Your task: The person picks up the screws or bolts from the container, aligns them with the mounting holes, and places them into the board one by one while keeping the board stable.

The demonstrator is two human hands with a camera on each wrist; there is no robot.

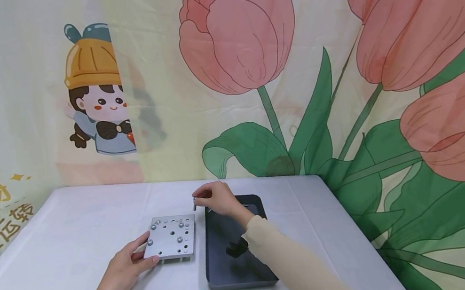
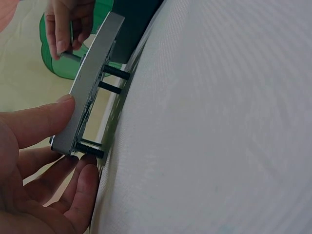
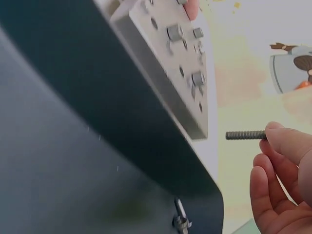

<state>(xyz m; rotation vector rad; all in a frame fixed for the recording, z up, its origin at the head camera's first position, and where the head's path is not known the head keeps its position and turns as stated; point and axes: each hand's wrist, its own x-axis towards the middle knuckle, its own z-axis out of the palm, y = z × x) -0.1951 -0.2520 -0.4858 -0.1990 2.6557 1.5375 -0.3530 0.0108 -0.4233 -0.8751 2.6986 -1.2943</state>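
A silver metal plate (image 1: 168, 249) with several holes and several socket-head screws standing in it is at the table's middle. My left hand (image 1: 123, 264) grips its left near corner, the thumb along the edge and the fingers at the side. Threaded shanks (image 2: 117, 72) poke out below the plate in the left wrist view. Past the plate's far right corner, my right hand (image 1: 218, 199) pinches a screw (image 3: 245, 135) between thumb and fingertips. This screw points downward in the head view, apart from the plate; the fingers cover its head in the right wrist view.
A dark shallow tray (image 1: 243, 285) lies right of the plate, under my right forearm. Inside its far end rests a loose screw (image 3: 181, 209). A black device (image 1: 236, 247) sits at the right cuff. Behind the white-covered table (image 1: 59, 276) hangs a printed tulip backdrop (image 1: 238, 35).
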